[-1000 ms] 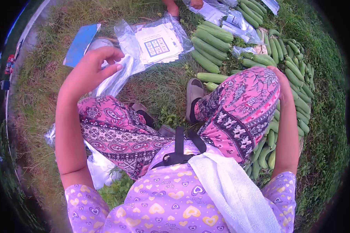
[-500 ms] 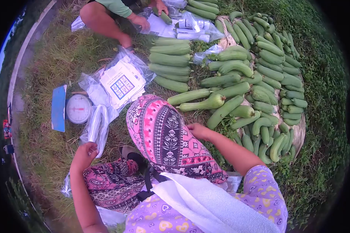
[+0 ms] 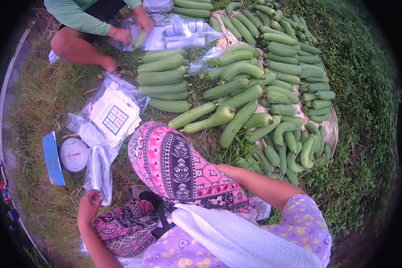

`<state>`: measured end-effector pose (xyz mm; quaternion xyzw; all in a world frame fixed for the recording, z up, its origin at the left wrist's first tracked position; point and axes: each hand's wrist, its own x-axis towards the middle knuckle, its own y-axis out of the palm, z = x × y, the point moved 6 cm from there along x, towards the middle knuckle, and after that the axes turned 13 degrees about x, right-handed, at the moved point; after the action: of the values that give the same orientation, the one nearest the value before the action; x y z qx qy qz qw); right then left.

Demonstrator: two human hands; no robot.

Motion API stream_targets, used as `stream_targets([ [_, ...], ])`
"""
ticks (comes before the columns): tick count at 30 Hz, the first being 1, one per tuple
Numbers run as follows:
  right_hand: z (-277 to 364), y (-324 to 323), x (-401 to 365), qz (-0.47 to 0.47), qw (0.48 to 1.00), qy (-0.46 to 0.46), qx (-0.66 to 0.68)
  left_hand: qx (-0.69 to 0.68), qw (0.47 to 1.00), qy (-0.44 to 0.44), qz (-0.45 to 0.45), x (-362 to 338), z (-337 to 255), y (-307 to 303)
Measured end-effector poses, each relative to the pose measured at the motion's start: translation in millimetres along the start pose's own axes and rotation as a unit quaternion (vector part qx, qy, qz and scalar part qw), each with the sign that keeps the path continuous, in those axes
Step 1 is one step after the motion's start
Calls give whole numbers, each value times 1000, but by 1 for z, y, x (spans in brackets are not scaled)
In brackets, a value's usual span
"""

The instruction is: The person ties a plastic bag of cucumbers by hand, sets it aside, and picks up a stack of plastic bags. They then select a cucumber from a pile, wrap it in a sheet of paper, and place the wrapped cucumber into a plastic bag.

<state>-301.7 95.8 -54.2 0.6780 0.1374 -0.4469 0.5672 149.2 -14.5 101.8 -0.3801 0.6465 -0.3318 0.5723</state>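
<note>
My left hand (image 3: pixel 89 206) is at the lower left, its fingers curled at the near end of a long, folded clear plastic bag (image 3: pixel 99 172). The fingertips appear to pinch the bag's edge. My right forearm (image 3: pixel 259 181) reaches behind my raised knee in patterned trousers (image 3: pixel 183 165), which hides the right hand. Beyond the knee lie long green gourds (image 3: pixel 212 119), several of them loose on the grass. A round dial scale (image 3: pixel 73 154) with a blue pan (image 3: pixel 54 158) stands beyond my left hand.
A stack of printed paper (image 3: pixel 114 117) rests on plastic beside the scale. Gourds lie in a row (image 3: pixel 165 76) and in a large pile (image 3: pixel 281 67) on pale sacking (image 3: pixel 330 129). Opposite, a crouching person in a green sleeve (image 3: pixel 82 20) holds a gourd (image 3: pixel 140 39) over paper.
The view has shifted, so the gourds and scale appear farther left. My right hand, visible beside the knee before, is now hidden behind it. My left hand stays by the bag.
</note>
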Motion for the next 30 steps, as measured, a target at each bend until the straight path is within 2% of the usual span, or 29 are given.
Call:
stream_targets([
  [3, 9, 13, -21, 6, 999, -34, -38, -7, 1000, 5, -4, 0, -9, -10],
  [4, 18, 28, -40, -14, 994, -38, -99, -3, 1000, 7, -11, 0, -13, -13],
  [7, 27, 41, -50, -38, 980, -95, -172, -12, 1000, 8, -14, 1, -9, -14],
  [13, 44, 58, -49, -7, 905, -292, -309, -22, 1000, 0, -8, -1, -15, -19],
  [16, 49, 64, -42, -19, 863, -339, -375, -24, 1000, -11, 5, 0, -5, -11],
  [21, 60, 80, -59, -47, 871, -287, -396, -37, 998, -36, 27, 3, 11, 1],
  [26, 62, 70, -49, -35, 856, -332, -395, -25, 998, -47, 15, 3, 16, 4],
  [28, 74, 60, -47, -19, 855, -322, -406, -36, 998, -53, 15, 3, 9, 4],
  [30, 97, 42, -42, -8, 834, -354, -422, -32, 998, -48, 16, 4, 6, 4],
])
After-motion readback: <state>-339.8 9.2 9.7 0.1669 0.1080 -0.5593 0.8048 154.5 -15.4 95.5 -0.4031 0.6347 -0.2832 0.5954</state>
